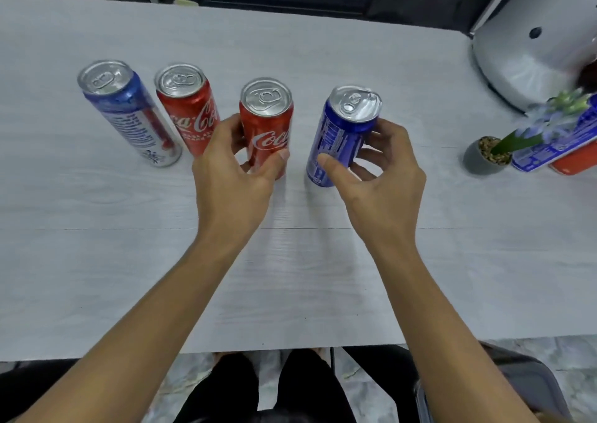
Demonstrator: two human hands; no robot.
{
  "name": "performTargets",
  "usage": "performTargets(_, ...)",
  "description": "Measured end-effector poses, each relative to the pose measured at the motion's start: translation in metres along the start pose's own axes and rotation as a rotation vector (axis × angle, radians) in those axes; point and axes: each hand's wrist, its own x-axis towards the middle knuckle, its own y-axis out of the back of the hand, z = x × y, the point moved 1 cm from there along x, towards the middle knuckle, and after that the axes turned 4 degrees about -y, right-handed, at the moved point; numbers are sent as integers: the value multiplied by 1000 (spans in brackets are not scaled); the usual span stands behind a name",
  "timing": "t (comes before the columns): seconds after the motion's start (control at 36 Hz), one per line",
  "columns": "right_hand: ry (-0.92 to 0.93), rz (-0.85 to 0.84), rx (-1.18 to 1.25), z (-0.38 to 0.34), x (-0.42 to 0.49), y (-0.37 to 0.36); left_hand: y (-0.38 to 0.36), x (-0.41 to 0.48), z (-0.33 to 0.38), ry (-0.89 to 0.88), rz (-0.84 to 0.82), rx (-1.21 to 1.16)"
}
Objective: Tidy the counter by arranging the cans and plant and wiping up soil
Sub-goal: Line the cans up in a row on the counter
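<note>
Several cans stand in a row on the white counter (97,261). From the left: a blue-and-white can (129,115), a red cola can (190,109), a second red cola can (268,122) and a blue can (342,131). My left hand (232,170) grips the second red can, thumb in front and fingers behind. My right hand (378,177) grips the blue can, which tilts slightly. At the far right a small plant in a grey pot (484,156) stands beside a blue can (555,148) and a red can (578,161), both lying down.
A silver rounded appliance (529,51) stands at the back right corner. The counter's near edge runs just above my legs and a chair seat (529,387). Dark furniture lies beyond the far edge.
</note>
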Motion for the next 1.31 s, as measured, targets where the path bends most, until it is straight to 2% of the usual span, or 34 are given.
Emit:
performTargets(0.56, 6, 0, 8, 1, 22, -43, -17, 17, -11, -10, 88, 11)
performTargets(1.31, 48, -29, -43, 13, 25, -52, -20, 19, -10, 14, 69, 65)
